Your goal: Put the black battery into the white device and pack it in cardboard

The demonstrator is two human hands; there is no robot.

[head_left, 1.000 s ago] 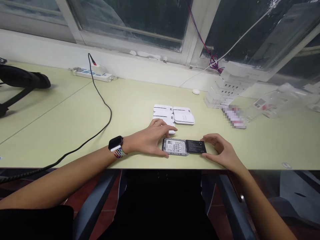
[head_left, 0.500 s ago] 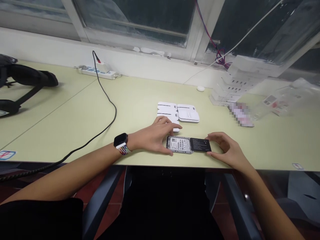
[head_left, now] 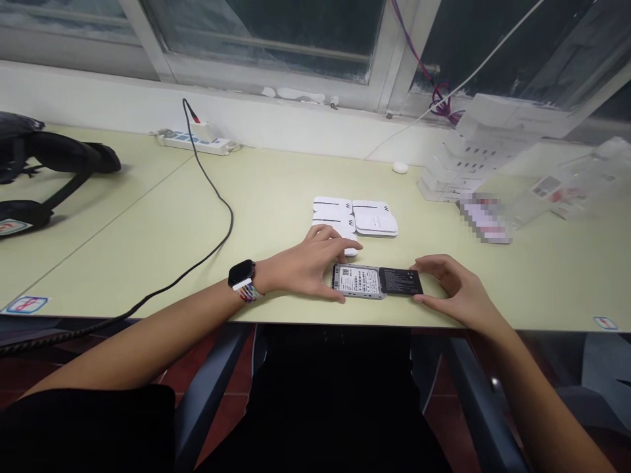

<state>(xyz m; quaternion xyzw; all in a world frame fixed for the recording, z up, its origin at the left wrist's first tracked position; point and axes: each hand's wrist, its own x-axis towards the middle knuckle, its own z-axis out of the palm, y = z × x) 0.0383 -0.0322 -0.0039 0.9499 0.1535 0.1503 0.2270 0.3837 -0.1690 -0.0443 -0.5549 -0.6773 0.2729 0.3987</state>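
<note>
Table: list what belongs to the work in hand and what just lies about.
Work in hand:
open device, at the left hand
black battery, at the right hand
white covers, probably

Lying about, it seems:
power strip
black cable
white boxes
plastic bag

Table [head_left: 276, 190] is going pale green
Battery [head_left: 401, 282] is rocking black with pale print, device [head_left: 357, 281] is showing silver edges around white, covers [head_left: 332, 209] are sporting black stripes on white, and the watch band [head_left: 250, 292] is wearing a multicolour weave.

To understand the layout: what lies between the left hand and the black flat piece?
In the head view, the silver-framed device lies between the left hand and the black flat piece.
</note>
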